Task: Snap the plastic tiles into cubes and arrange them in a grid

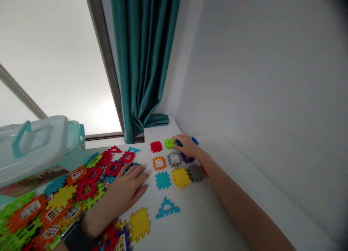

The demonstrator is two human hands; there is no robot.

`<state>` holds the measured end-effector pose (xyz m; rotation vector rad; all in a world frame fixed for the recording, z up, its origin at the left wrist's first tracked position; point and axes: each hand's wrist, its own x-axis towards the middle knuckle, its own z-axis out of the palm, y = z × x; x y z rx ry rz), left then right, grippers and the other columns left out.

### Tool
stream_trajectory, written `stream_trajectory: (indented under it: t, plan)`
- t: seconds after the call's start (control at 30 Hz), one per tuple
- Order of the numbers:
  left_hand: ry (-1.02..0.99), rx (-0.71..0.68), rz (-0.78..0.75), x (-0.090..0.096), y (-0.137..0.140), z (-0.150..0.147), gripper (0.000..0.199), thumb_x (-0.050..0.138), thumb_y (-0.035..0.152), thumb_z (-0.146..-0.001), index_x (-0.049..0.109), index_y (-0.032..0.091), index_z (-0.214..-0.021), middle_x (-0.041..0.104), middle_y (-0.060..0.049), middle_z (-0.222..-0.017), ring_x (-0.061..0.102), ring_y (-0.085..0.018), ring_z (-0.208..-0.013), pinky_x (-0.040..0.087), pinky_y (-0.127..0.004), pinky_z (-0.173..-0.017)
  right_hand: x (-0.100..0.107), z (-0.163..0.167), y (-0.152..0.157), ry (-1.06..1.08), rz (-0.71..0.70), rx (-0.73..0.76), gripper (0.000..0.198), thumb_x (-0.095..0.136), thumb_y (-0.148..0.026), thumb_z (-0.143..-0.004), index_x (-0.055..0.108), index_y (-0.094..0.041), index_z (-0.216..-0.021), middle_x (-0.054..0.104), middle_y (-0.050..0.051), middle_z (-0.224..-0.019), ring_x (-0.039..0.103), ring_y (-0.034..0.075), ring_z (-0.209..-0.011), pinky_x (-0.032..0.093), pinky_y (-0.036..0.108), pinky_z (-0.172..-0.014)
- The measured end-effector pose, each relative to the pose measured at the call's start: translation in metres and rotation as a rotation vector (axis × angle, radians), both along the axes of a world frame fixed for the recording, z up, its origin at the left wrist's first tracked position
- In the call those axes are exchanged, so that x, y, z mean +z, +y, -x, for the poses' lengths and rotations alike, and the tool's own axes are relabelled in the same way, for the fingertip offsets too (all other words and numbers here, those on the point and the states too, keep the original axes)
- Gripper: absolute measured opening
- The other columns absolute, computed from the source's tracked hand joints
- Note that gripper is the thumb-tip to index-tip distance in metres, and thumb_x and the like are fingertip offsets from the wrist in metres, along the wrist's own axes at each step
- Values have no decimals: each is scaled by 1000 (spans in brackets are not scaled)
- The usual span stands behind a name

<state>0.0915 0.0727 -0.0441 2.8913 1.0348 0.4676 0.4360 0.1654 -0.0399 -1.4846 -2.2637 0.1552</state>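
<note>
Blue tile [179, 143] lies beneath right fingers [179, 137], grip unclear; left fingers [136, 171] loosely extended.

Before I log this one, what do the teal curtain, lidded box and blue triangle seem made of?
Blue triangle: probably moulded plastic, fairly matte; its crisp notched edges and even colour suggest it.
Lidded box: likely plastic, smooth, with a translucent, cloudy lid.
Teal curtain: fabric, by its soft folds; satiny sheen, though the fibre can't be told.

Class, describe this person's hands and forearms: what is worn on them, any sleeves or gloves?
The left hand and right hand are gloveless. A dark band, probably a watch, is on the left wrist; the right wrist and right forearm show no band or sleeve.
</note>
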Motion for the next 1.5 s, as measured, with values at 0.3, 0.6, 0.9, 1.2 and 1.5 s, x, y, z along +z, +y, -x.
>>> stream_trajectory:
  t: [0.3,0.6,0.9,1.2,1.5]
  plan:
    - [9,-1,1,-1,0,0,28,52,32,-99,63,28,-125,61,-7,-134,54,-29,-125,35,-52,-114,3,2,-1,-2,5,2,12,71,-22,-84,65,-23,-94,72,9,-121,62,28,-116,45,46,-102]
    - [12,-6,6,7,-2,-1,26,53,31,-99,65,27,-121,63,-7,-131,56,-28,-123,37,-49,-114,15,10,-9,2,-11,22,10,67,-22,-86,66,-23,-96,69,11,-129,62,29,-120,44,50,-104]
    - [64,-30,76,29,0,2,19,57,28,-98,67,27,-115,66,-5,-128,59,-26,-123,37,-50,-115,39,53,-34,20,-76,155,12,60,-24,-92,68,-23,-101,73,10,-121,64,28,-116,43,50,-105]
    - [93,34,99,71,25,48,24,54,21,-98,69,25,-116,68,-6,-126,63,-24,-116,45,-41,-108,57,95,-69,16,-84,319,15,55,-23,-97,69,-24,-103,75,8,-111,65,26,-111,43,48,-106]
    - [112,138,137,82,38,102,27,53,13,-95,70,24,-113,72,-6,-117,69,-21,-106,51,-33,-95,59,147,-93,0,13,462,16,52,-23,-100,67,-23,-102,74,7,-109,65,25,-108,42,47,-106]
